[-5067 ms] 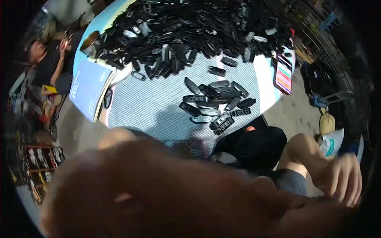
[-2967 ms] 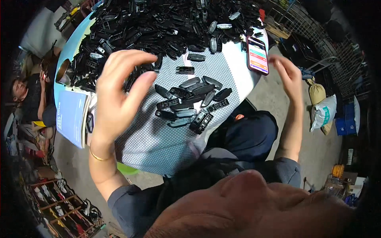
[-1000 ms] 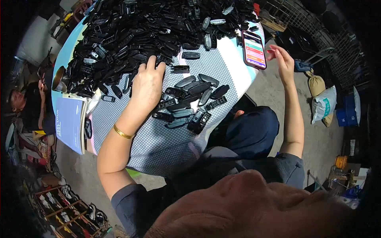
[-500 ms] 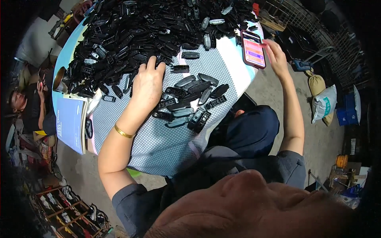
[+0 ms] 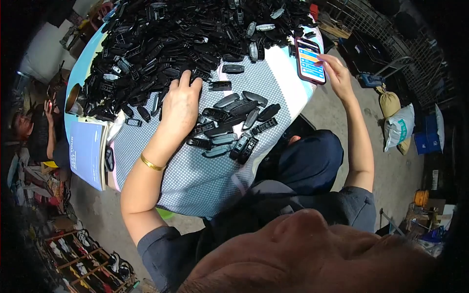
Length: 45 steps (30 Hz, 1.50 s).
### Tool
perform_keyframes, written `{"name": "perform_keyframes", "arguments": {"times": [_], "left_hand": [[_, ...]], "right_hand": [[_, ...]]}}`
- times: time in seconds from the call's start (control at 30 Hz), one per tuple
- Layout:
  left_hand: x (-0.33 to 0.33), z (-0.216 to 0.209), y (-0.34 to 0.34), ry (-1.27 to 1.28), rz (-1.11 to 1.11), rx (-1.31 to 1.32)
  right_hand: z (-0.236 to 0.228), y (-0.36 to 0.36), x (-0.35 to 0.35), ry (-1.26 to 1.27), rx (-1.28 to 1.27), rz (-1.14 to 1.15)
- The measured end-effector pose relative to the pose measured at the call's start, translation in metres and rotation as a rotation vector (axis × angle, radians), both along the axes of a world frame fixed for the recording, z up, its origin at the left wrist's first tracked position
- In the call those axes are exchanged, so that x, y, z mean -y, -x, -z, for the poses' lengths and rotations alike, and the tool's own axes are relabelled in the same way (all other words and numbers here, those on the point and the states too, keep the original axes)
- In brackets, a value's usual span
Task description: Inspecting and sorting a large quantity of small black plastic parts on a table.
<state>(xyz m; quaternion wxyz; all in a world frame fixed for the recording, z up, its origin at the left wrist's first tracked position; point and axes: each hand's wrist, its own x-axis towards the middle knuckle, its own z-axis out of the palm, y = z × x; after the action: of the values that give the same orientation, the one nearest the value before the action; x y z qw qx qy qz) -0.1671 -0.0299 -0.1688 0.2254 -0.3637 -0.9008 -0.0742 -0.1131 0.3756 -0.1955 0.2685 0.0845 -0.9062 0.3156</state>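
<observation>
My left hand (image 5: 181, 105) lies palm down with its fingers stretched over the near edge of a big heap of small black plastic casings (image 5: 166, 53); it grips nothing that I can see. At the table's right edge lies a phone (image 5: 311, 66) in a dark case, its screen lit. My right hand (image 5: 338, 78) is at the phone's right side, index finger reaching over the screen; whether it touches the glass I cannot tell. Nothing shows in that hand. A smaller group of long black casings (image 5: 239, 115), some with open frames, lies right of my left hand.
A patterned cloth (image 5: 188, 183) covers the table. On its left edge are a blue-covered book (image 5: 88, 151) and a metal bowl (image 5: 73, 97). Another person (image 5: 39, 127) is at the far left. Sacks (image 5: 399, 127) stand on the floor at right, a shoe rack (image 5: 83, 259) at lower left.
My right hand has moved slightly left, its index finger now over the phone. The screen has turned from pink to mostly blue and white. My left hand stays nearly still.
</observation>
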Motion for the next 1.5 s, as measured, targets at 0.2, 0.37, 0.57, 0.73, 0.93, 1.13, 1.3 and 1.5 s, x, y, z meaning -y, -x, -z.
{"name": "perform_keyframes", "arguments": {"times": [0.2,0.37,0.57,0.73,0.93,1.13,1.3,1.5], "left_hand": [[-0.002,0.001,0.000,-0.014,-0.012,0.018],[-0.003,-0.001,-0.003,-0.049,-0.046,-0.005],[-0.003,-0.003,-0.005,-0.101,0.029,-0.067],[-0.003,-0.007,-0.006,-0.075,0.023,-0.055],[-0.006,-0.007,-0.007,-0.078,0.036,-0.082],[-0.007,-0.007,-0.004,-0.193,0.122,-0.146],[-0.012,-0.008,-0.007,-0.279,0.113,0.009],[-0.009,-0.012,-0.006,-0.437,0.073,0.148]], "right_hand": [[0.002,0.003,-0.001,-0.057,-0.016,0.094],[0.009,0.007,-0.012,-0.162,-0.075,0.187],[0.006,-0.001,-0.004,0.006,-0.085,0.045],[0.000,-0.009,0.004,0.171,0.045,-0.085],[0.002,-0.006,0.007,-0.058,-0.068,0.041],[0.006,-0.010,0.005,0.267,0.048,-0.062],[0.001,-0.004,0.006,0.209,-0.021,-0.002],[0.008,-0.001,0.006,-0.014,-0.103,0.081]]}}
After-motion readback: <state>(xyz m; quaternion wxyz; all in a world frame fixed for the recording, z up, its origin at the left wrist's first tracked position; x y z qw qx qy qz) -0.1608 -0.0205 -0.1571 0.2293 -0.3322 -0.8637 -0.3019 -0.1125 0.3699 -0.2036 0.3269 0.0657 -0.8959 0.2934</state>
